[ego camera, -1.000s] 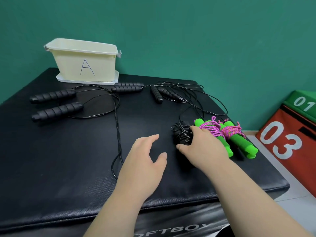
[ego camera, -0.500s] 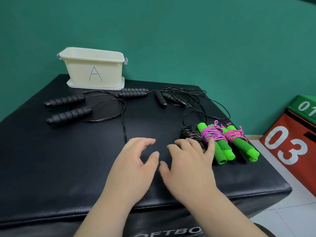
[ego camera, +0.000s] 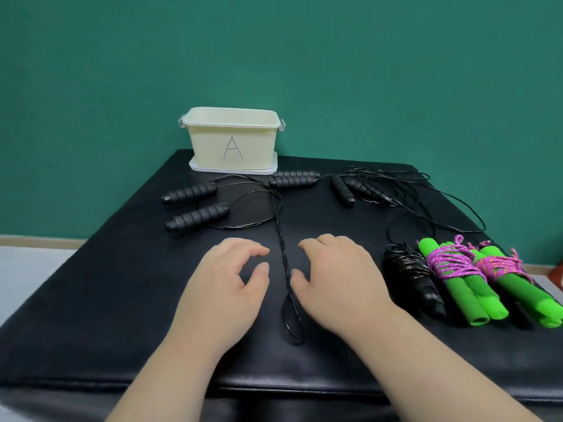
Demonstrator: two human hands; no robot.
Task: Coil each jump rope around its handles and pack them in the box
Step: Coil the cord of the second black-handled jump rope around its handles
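A cream box [ego camera: 232,141] marked "A" stands at the back of the black padded table [ego camera: 122,293]. My left hand [ego camera: 227,287] and my right hand [ego camera: 338,278] hover over the table's middle, fingers loosely curled, holding nothing. A twisted black rope loop [ego camera: 286,269] lies between them. Right of my right hand lies a coiled black jump rope [ego camera: 411,275], then two green-handled ropes wound in pink cord [ego camera: 451,266] [ego camera: 499,269]. Uncoiled black ropes lie farther back: ribbed handles [ego camera: 195,205] at the left, another pair [ego camera: 292,179] by the box, slim handles [ego camera: 344,190] with tangled cord to the right.
A green wall rises behind the table. The table's front edge runs just under my forearms. Pale floor shows at the left and a red object [ego camera: 559,274] at the far right edge.
My right hand let go of the coiled black rope and moved left to the table's middle. The view has swung to the left, and the loose rope loop now lies between my hands.
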